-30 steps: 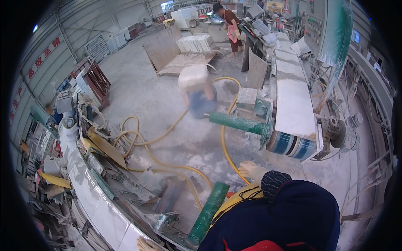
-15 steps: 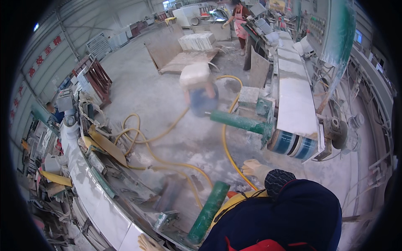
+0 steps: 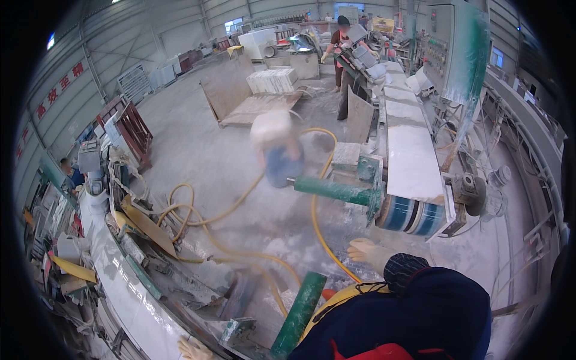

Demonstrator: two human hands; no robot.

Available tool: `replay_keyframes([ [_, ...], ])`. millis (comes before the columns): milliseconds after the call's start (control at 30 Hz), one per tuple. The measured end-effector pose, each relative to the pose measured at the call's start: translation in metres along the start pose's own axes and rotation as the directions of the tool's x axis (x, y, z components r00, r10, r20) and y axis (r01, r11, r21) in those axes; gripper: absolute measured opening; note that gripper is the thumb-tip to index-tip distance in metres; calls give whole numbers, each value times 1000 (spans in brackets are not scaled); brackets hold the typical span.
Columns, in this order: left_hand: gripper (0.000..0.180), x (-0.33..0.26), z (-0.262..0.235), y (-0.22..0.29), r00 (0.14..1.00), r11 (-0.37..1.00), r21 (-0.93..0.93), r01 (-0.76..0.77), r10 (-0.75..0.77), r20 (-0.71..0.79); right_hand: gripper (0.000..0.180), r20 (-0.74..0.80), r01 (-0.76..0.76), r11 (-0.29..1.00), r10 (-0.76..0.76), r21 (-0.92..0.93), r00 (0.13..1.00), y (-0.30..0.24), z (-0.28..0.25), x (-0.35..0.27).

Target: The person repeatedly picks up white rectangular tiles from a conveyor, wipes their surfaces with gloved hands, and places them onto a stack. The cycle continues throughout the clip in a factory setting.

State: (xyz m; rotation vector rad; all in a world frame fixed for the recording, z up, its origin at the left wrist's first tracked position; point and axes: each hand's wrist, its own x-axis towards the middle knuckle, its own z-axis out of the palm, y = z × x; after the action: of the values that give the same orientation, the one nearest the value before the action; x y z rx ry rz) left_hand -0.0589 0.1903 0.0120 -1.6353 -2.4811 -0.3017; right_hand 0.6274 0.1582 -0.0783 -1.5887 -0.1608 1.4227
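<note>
Your gloved left hand [image 3: 193, 348] is by the edge of the white slab [image 3: 141, 312]; whether it grips, I cannot tell. Your gloved right hand [image 3: 367, 252] reaches out, fingers extended, beside the yellow hose [image 3: 314, 216]. Between them lies the green roller [image 3: 299, 315].

Big shed. Grey panelled walls [image 3: 123, 37] far ahead and left of the right hand's fingers [image 3: 362, 246], red lettering [image 3: 58, 87] on the left one. Grey floor [image 3: 180, 147], pale and blotchy, runs from beyond the fingers toward the back. Red-brown rack [image 3: 140, 135] well left and ahead of the fingers. Bright windows: far window [image 3: 233, 26] ahead and left, another [image 3: 497, 57] ahead and right. Light even, greyish.
</note>
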Motion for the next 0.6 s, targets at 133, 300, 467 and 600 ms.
replay_keyframes([
  [133, 58, 15, -2, 16, 975, 979, 100, 179, -190, 115, 26, -42, -6, 985, 14, 171, 999, 19, -41, -2],
  [300, 58, 19, 33, -7, 975, 975, 61, 214, -217, 43, 29, -86, 1, 998, 5, 68, 996, 56, -109, 26],
  [467, 39, -18, 64, -32, 988, 986, -158, -44, 19, -156, 38, -124, -89, 991, 76, -102, 989, 57, -112, 31],
  [600, 40, -102, 27, -8, 917, 985, -153, -82, 15, -398, 40, 19, -157, 976, 161, -150, 987, 24, -51, 40],
])
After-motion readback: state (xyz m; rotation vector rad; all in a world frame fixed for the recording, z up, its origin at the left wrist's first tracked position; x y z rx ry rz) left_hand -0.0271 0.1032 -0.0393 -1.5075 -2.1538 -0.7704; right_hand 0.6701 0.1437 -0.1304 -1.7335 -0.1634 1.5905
